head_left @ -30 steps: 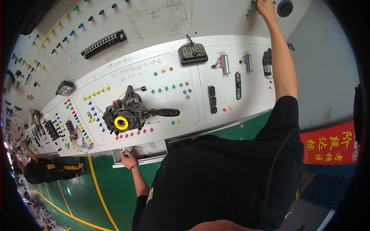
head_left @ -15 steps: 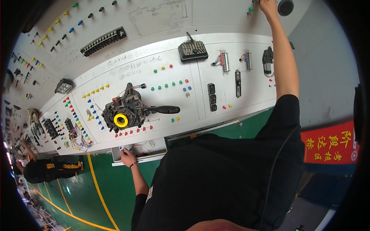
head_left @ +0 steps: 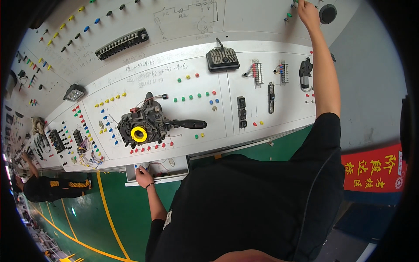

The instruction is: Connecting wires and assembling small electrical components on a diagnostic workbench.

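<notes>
The right hand [head_left: 309, 15] is raised to the upright panel [head_left: 257, 19], its grip drawn in at the picture's upper edge beside small green posts [head_left: 289, 15]; whether it pinches one cannot be told, since the fingertips are partly cut off. A round black speaker [head_left: 327, 14] sits just right of it. Low on the left, the left hand [head_left: 143, 177] is at the open white drawer [head_left: 169, 178], fingers curled, a small blue piece [head_left: 135, 166] by the fingertips; how far its grip is closed, and on what, cannot be told. Thin wires [head_left: 162, 165] lie in the drawer, beneath the front edge of the white table [head_left: 209, 150]. Above the drawer, a dark switch assembly [head_left: 153, 117] with a yellow ring [head_left: 139, 134] rests on the table, its stalk [head_left: 190, 124] pointing right. Farther back stands a ribbed black lamp [head_left: 222, 59]. At far left, a person in dark clothes [head_left: 41, 188] reaches toward the table; a red banner [head_left: 375, 168] hangs at right.
</notes>
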{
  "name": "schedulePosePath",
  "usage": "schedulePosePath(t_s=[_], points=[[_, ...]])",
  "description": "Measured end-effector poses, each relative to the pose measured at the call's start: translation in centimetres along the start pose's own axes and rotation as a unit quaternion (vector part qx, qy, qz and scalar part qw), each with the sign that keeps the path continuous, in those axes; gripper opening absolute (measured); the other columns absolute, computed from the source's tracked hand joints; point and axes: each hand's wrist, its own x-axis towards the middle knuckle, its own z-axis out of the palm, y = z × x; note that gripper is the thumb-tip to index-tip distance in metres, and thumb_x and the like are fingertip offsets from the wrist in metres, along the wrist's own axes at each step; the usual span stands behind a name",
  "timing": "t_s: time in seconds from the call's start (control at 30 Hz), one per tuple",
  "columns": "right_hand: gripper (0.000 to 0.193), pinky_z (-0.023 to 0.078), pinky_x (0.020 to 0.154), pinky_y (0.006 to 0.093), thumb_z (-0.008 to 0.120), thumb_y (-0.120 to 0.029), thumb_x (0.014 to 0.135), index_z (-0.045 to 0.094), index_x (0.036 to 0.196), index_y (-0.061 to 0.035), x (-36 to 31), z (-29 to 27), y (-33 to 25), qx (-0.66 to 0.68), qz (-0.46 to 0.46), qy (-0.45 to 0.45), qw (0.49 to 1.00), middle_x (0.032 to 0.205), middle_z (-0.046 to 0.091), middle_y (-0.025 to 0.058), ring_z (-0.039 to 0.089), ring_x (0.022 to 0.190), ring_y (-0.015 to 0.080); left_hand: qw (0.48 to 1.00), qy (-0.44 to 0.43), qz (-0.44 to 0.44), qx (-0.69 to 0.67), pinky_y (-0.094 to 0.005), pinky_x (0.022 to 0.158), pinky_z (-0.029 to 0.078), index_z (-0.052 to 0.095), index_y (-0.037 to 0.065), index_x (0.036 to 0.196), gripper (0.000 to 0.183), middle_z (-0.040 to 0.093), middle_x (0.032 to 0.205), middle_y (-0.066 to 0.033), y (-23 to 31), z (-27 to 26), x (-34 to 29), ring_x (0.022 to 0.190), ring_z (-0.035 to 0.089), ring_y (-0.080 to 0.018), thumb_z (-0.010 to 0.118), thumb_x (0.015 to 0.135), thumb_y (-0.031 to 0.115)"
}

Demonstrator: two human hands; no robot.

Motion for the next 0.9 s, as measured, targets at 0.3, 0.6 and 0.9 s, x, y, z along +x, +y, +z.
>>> schedulePosePath(t_s=[0.3, 0.6, 0.9], points=[[0.048, 0.049, 0.080, 0.0480, 0.048, -0.040, 0.088, 0.067, 0.092, 0.0035, -1.0, -1.1, -2.9, -0.029, 0.038, 0.010, 0.999, 0.090, 0.064, 0.0301, 0.063, 0.089, 0.0440, 1.000, -0.005, -0.006, -0.004, -0.0474, 0.056, 0.046, 0.065, 0.005, 0.087, 0.034, 0.064, 0.071, -0.0177, -0.6, 0.0, -0.2, 0.065, 0.062, -0.0394, 0.052, 0.094, 0.036], [0.047, 0.049, 0.077, 0.0483, 0.048, -0.041, 0.091, 0.064, 0.086, 0.0030, -1.9, -1.3, -3.2, -0.063, -0.038, 0.049, 0.996, 0.085, 0.065, 0.0277, 0.064, 0.084, 0.0427, 1.000, -0.005, -0.012, -0.003, -0.0480, 0.057, 0.046, 0.066, 0.005, 0.089, 0.036, 0.065, 0.073, -0.0193, -0.4, 0.2, -0.3, 0.066, 0.062, -0.0403, 0.051, 0.094, 0.037], [0.044, 0.048, 0.077, 0.0503, 0.045, -0.038, 0.094, 0.064, 0.084, 0.0003, -2.5, -2.3, -3.3, -0.093, -0.069, 0.027, 0.993, 0.083, 0.065, 0.0253, 0.063, 0.083, 0.0430, 1.000, -0.010, -0.009, 0.002, -0.0475, 0.057, 0.046, 0.066, 0.005, 0.088, 0.035, 0.065, 0.071, -0.0188, -0.9, 0.5, 0.4, 0.065, 0.063, -0.0390, 0.052, 0.094, 0.036]])
